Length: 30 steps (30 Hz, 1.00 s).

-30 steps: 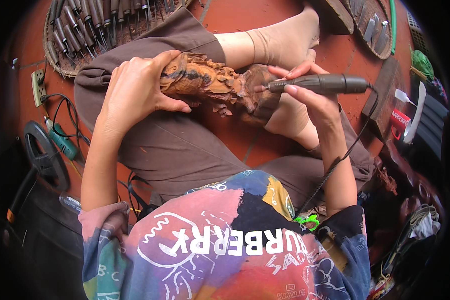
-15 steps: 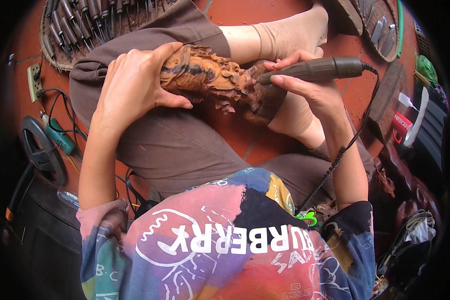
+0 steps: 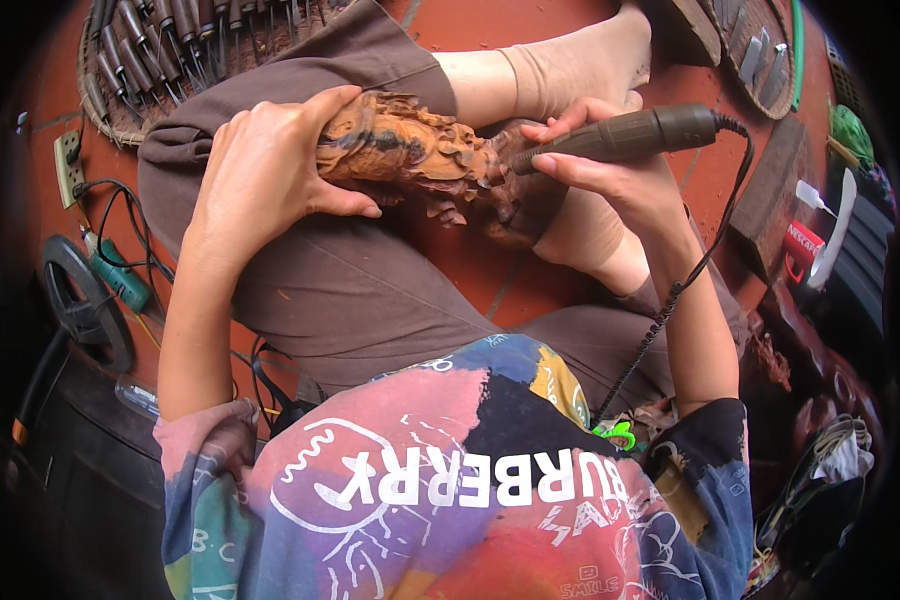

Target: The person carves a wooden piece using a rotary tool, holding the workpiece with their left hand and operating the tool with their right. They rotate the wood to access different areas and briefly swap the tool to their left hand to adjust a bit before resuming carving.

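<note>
your left hand (image 3: 270, 165), partly curled, clasps the carving (image 3: 400, 145) over your folded legs (image 3: 360, 290); your right hand (image 3: 630, 180) pinches the rotary tool (image 3: 620, 135). if the left slackens, the carving could roll, skidding the tool.

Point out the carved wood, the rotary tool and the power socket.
Carved wood (image 3: 395, 145): head view, its orange-brown body.
Rotary tool (image 3: 634, 135): head view, its dark handle.
Power socket (image 3: 69, 166): head view, its beige face.

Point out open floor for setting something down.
Open red floor, lightly dusted, lies at the top between the left tray and the upper socked foot; a smaller patch shows between the legs, below the carving. The left tray is crammed with wooden-handled tools; the right side is cluttered.
</note>
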Tool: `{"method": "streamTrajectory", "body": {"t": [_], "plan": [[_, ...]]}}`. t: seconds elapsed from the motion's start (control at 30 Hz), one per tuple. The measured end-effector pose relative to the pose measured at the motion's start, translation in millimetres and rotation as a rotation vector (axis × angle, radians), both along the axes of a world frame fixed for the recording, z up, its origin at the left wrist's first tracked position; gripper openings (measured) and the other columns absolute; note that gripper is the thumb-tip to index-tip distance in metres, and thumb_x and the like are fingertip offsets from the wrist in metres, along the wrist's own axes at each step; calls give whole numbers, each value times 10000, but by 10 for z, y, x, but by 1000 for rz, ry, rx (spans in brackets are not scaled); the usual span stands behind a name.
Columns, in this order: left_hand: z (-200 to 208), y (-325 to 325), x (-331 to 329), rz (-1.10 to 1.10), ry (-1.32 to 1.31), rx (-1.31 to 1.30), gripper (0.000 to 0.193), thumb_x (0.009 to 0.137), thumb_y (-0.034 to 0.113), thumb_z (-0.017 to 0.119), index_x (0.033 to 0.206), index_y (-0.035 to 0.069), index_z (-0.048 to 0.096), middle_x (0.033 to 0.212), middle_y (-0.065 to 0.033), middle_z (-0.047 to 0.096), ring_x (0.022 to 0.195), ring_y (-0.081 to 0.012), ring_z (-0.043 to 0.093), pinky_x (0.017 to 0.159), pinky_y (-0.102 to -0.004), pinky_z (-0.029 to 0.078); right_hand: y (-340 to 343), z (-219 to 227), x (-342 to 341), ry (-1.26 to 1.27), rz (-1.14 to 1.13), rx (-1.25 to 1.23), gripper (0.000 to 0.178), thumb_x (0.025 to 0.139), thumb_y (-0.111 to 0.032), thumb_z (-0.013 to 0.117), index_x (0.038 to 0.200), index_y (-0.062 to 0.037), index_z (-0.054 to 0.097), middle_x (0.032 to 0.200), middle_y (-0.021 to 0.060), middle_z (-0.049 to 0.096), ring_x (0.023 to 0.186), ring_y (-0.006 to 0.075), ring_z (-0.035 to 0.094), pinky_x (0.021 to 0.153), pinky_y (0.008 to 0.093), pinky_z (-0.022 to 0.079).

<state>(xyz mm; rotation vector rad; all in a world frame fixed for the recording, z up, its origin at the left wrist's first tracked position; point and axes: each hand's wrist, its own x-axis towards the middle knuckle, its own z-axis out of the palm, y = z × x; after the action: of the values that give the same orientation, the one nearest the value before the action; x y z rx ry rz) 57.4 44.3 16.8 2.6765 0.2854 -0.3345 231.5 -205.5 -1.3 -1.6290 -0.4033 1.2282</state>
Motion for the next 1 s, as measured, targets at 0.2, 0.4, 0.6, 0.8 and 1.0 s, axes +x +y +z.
{"method": "streamTrajectory", "body": {"t": [0.2, 0.4, 0.6, 0.8, 1.0], "plan": [[-13, 2, -1, -11, -18, -2, 856, 464, 423, 886, 1195, 76, 605, 829, -189, 680, 841, -370, 659, 748, -427, 520, -50, -53, 0, -38, 48, 84, 181, 780, -40, 761, 890, -18, 620, 941, 58, 669, 1071, 199, 636, 923, 295, 476], [-37, 19, -26, -7, -23, -8, 862, 465, 427, 885, 1203, 84, 600, 840, -187, 682, 841, -365, 662, 742, -426, 519, 1, -28, -11, -70, 55, 38, 186, 772, -41, 755, 904, -18, 627, 960, 72, 687, 1053, 154, 633, 857, 270, 519], [-48, 15, -21, -9, -4, -21, 886, 463, 426, 884, 1228, 98, 581, 852, -184, 684, 835, -358, 666, 727, -420, 521, -71, -69, -6, -24, 45, 89, 193, 775, -43, 759, 913, -20, 627, 985, 79, 692, 1056, 157, 632, 862, 270, 519], [-57, 11, -51, -4, -22, -16, 887, 459, 417, 884, 1233, 106, 580, 855, -180, 686, 831, -357, 667, 717, -413, 522, -38, -91, -73, 24, -57, 59, 188, 791, -60, 763, 916, -26, 627, 988, 76, 694, 1004, 136, 641, 850, 264, 523], [-40, -1, -45, 3, -24, -32, 884, 457, 411, 884, 1232, 109, 584, 861, -180, 687, 832, -354, 670, 715, -412, 523, -10, -55, -73, 23, -97, -28, 183, 797, -18, 750, 931, -20, 625, 960, 63, 671, 1082, 202, 637, 929, 287, 496]]}}
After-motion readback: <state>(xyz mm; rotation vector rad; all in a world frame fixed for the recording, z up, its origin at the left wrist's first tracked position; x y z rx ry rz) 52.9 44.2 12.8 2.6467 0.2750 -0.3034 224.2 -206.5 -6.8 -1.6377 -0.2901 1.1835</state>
